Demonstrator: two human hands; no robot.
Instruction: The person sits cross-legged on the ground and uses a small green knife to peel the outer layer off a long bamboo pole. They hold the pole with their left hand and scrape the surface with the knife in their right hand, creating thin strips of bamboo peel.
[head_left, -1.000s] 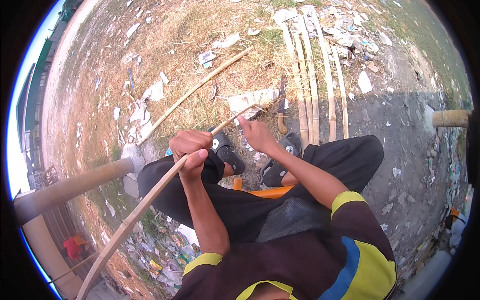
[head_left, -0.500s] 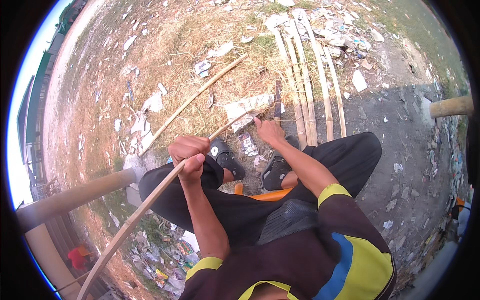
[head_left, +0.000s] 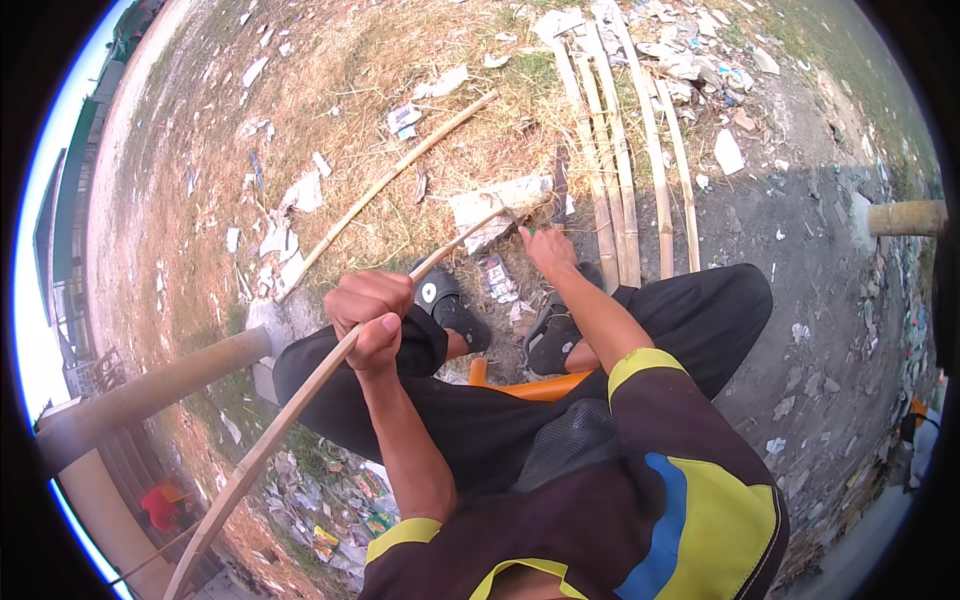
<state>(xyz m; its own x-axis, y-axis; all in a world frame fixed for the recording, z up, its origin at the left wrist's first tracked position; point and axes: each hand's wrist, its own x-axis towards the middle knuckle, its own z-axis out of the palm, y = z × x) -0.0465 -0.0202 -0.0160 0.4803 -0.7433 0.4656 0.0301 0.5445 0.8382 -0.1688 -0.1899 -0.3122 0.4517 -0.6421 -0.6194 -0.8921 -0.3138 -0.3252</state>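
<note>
A long, pale bamboo strip point(head_left: 245, 468) runs from the lower left up to the middle. My left hand point(head_left: 370, 318) is closed around it above my left knee. The strip's far tip lies over a whitish block point(head_left: 490, 205) on the ground between and beyond my feet. On the right, my right hand point(head_left: 548, 252) is closed, apparently on the handle of a large dark-bladed knife point(head_left: 561, 178). Its blade points away from me, beside the block's right end. The fingers hide most of the handle.
Several split bamboo strips point(head_left: 610, 150) lie ahead right, and a single strip point(head_left: 390, 190) ahead left. Thick bamboo poles stand at left point(head_left: 160, 388) and right point(head_left: 905, 218). I sit on an orange seat point(head_left: 540, 388). Paper scraps litter the straw and dirt.
The view has shifted slightly. My left hand sits a little farther left on the strip's line. The knife's handle, visible before, is now mostly covered, and its blade is turned slightly.
</note>
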